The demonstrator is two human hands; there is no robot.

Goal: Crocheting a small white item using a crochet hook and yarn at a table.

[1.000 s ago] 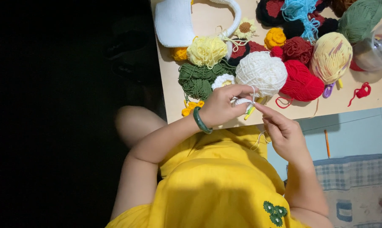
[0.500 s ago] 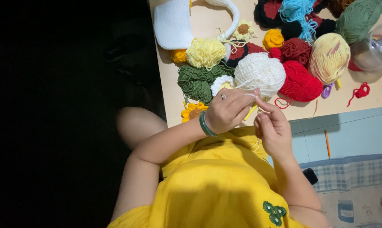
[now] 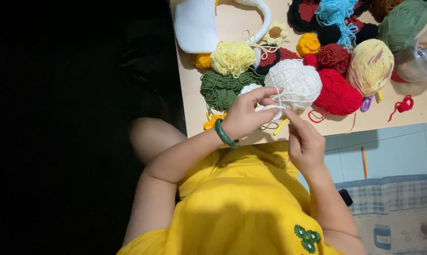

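Observation:
My left hand (image 3: pixel 246 115), with a green bangle on the wrist, pinches a small white crochet piece (image 3: pixel 270 109) at the table's near edge, fingers touching the white yarn ball (image 3: pixel 298 82). My right hand (image 3: pixel 305 141) is just right of it, closed on a yellow crochet hook (image 3: pixel 280 126) whose tip points at the white piece. A thin white strand runs between the two hands. A yellow dress fills the lower frame.
On the wooden table (image 3: pixel 426 101) lie a red yarn ball (image 3: pixel 338 94), green yarn (image 3: pixel 220 89), a pale yellow pompom (image 3: pixel 232 57), a yellow mottled ball (image 3: pixel 370 66), a white crocheted bag (image 3: pixel 194 26) and a clear plastic container (image 3: pixel 418 59). An orange pencil (image 3: pixel 364 162) lies on the tiled floor.
Both hands have drawn together and lifted slightly toward the white yarn ball. The right hand has come up to meet the white piece in the left hand.

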